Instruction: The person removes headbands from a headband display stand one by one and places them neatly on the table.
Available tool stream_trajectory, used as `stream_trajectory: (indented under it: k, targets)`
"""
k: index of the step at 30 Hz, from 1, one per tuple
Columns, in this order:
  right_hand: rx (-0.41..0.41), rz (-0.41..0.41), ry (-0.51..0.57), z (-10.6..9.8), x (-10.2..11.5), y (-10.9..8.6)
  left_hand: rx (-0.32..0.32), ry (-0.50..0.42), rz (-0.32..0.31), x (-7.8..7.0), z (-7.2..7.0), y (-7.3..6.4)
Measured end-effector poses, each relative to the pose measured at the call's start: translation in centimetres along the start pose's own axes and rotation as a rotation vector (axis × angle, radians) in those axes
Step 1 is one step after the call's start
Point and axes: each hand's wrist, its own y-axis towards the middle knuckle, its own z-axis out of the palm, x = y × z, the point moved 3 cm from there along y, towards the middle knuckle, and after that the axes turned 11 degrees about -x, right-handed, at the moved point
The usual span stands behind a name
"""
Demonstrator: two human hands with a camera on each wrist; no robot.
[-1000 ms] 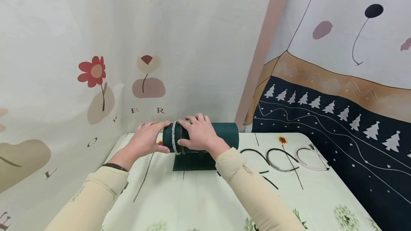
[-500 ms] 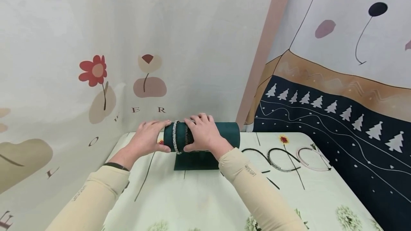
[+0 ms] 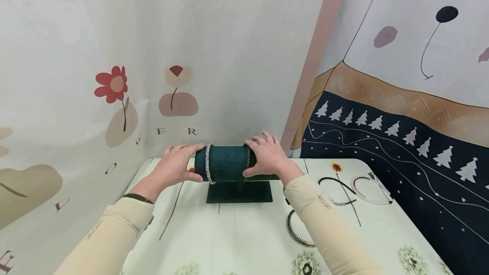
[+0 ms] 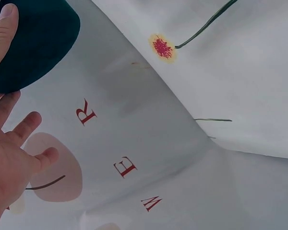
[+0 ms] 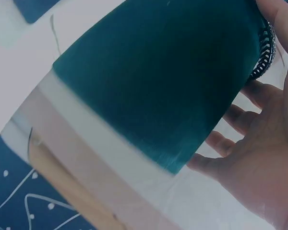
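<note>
Hiding part of a headband (image 3: 248,155), the right hand (image 3: 268,156) pinches it; the left hand (image 3: 175,165) grips the roll (image 3: 229,163).

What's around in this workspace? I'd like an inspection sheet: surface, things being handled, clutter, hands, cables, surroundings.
Surface: flower-printed tablecloth.
Job's things: dark green display roll on a base; silver headband around its left part, dark headband around it farther right.
Clutter: pink headband, black headband and toothed headband lie at the right, the last two partly hidden.
Hands: left hand grips the roll's left end; right hand holds the dark headband.
Cables: nothing seen.
Surroundings: pale flower-printed curtain; tree-printed curtain at right.
</note>
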Motion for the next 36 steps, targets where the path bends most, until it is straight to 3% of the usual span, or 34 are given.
stream_trajectory:
  k: [9,24,36]
  targets:
    - [0.023,0.046,0.112,-0.7,-3.2,-1.6,-0.001,-0.003,0.000,-0.1,0.0,0.0]
    - [0.035,0.109,0.136,-1.0,-7.1,-3.1,0.007,-0.009,-0.005,-0.1,0.0,0.0]
    - [0.098,0.151,0.306,0.4,-8.9,-4.0,0.009,-0.012,-0.010,-0.1,-0.1,0.0]
